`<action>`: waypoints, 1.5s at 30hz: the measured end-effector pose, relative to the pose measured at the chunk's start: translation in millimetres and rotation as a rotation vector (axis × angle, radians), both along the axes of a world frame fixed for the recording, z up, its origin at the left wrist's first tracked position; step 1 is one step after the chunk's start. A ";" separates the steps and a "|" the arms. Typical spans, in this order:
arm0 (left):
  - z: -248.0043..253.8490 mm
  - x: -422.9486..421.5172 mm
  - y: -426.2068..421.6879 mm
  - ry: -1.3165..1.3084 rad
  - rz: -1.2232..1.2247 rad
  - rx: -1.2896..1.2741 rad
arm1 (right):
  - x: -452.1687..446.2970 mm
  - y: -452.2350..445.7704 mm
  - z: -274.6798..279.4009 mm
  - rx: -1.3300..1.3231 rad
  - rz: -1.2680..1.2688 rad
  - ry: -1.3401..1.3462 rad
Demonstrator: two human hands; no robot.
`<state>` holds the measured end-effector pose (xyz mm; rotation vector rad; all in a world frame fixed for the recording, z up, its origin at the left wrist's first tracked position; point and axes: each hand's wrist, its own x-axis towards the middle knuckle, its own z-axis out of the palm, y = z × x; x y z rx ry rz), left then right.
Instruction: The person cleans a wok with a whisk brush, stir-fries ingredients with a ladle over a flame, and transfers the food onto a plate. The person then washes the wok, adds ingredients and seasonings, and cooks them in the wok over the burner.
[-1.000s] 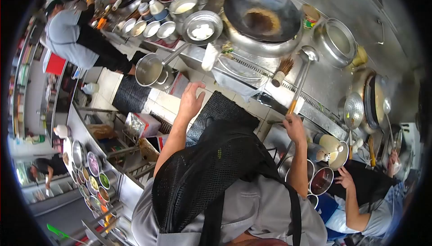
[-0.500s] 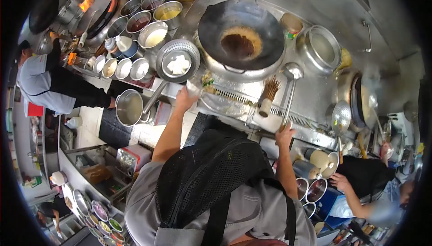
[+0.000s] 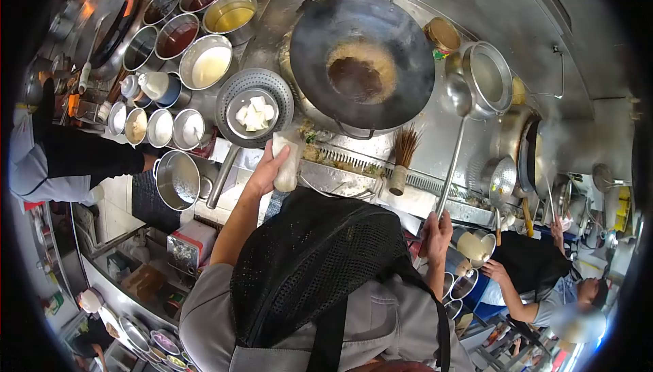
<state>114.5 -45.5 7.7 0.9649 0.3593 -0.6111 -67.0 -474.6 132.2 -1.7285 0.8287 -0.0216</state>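
Observation:
My left hand (image 3: 264, 171) is closed around a folded whitish cloth (image 3: 288, 161), just left of the wok's near rim. My right hand (image 3: 436, 237) grips the end of a long ladle (image 3: 451, 161). The ladle's bowl (image 3: 459, 94) is up by the metal pot (image 3: 488, 76), overlapping its left edge in view. A large black wok (image 3: 408, 93) sits on the stove with dark brown liquid (image 3: 355, 78) at its bottom. Left of it, a perforated strainer (image 3: 228, 117) carries a small metal bowl (image 3: 238, 106) of white chunks (image 3: 256, 115).
Metal pots of sauces (image 3: 207, 66) and small seasoning bowls (image 3: 188, 129) line the left. A bamboo brush (image 3: 401, 161) stands by the drain grate. A handled pot (image 3: 178, 180) is below the strainer. Co-workers stand left, by a flaming wok, and right (image 3: 530, 270).
The ladle's bowl has moved up and right toward the metal pot, while my right hand has drawn back toward my body. My left hand has shifted slightly left and down, with the cloth now plainer.

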 end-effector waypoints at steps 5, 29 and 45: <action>28.3 30.3 -36.1 -0.068 0.047 0.011 | 46.7 -15.1 30.8 0.065 0.237 0.034; 19.9 63.6 -182.5 0.173 0.173 0.104 | 167.1 -52.3 39.0 0.545 0.669 0.225; -1.6 66.6 -176.8 0.020 0.141 0.185 | 173.8 -16.5 13.3 0.573 0.576 0.196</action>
